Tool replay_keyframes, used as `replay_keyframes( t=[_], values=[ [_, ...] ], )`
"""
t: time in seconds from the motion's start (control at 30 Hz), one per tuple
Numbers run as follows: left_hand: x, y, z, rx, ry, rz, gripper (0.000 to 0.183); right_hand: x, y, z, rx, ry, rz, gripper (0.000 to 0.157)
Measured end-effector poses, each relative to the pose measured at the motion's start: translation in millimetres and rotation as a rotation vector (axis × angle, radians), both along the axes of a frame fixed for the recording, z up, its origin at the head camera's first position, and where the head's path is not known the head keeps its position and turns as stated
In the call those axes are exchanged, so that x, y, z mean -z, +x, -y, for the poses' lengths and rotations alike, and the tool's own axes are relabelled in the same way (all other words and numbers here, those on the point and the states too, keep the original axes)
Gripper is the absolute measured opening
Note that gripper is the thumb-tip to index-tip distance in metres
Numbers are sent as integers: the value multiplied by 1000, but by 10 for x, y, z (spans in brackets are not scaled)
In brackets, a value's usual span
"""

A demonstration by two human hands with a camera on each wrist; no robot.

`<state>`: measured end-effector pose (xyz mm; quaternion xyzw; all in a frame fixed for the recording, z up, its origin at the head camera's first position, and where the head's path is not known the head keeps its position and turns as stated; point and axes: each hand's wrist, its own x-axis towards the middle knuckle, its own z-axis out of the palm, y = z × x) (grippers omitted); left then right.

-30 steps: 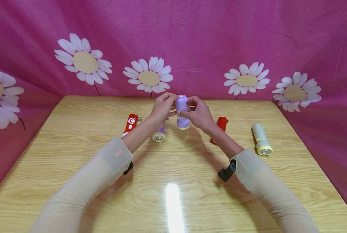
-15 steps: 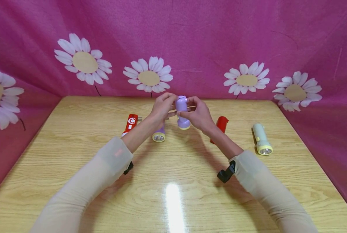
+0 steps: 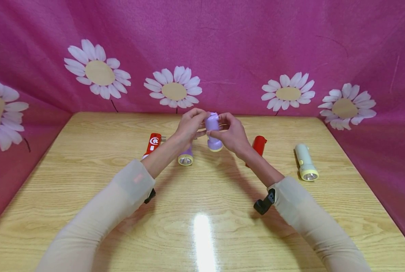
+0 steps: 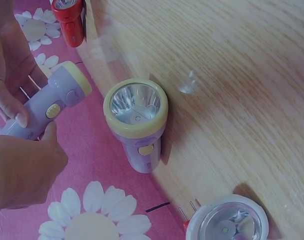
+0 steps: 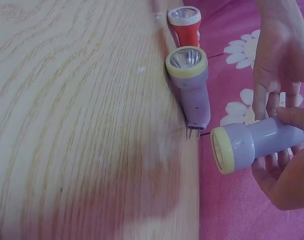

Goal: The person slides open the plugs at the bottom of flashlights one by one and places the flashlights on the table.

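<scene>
A lilac flashlight (image 3: 213, 124) is being held up off the wooden table (image 3: 171, 219), near its far edge and between two hands, with its cream-rimmed lens end being turned towards the near side. Its barrel is being gripped by the right hand (image 3: 234, 132), the thumb being laid across it and the fingers being curled behind. The tail end is being pinched by bent fingers of the left hand (image 3: 190, 124); how tightly it is being pressed cannot be told. In the left wrist view, a yellow button (image 4: 53, 110) is being shown on the barrel. On the table, a second lilac flashlight (image 3: 186, 158) is being partly covered by the left forearm, its metal prongs (image 5: 193, 133) being exposed to the right wrist camera. Beside it, a red flashlight with a white emblem (image 3: 153, 143) is also being partly hidden by that arm. A plain red flashlight (image 3: 259, 145) is being overlapped by the right forearm, while a pale green flashlight (image 3: 305, 160) is being left uncovered farther right. The table is being backed by pink cloth (image 3: 222, 45) with white daisies.
</scene>
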<state>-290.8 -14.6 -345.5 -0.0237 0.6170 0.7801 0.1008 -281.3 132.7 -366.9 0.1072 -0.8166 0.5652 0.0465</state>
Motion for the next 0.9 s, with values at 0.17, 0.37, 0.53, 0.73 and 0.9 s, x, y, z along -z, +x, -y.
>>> replay_keyframes(
  t=[0.17, 0.37, 0.53, 0.73, 0.9],
  values=[
    [0, 3, -1, 8, -9, 4, 10, 4, 3, 5, -3, 6, -9, 41],
    [3, 4, -1, 21, -19, 26, 12, 3, 9, 7, -16, -5, 4, 40],
    [5, -4, 1, 21, -23, 39, 14, -1, 0, 0, -23, 6, 16, 41],
    [8, -7, 3, 24, -42, 60, 16, -10, 2, -14, -27, 14, 61, 40],
    [9, -9, 2, 27, -41, 77, 16, -16, 5, -25, -36, 13, 84, 41]
  ],
)
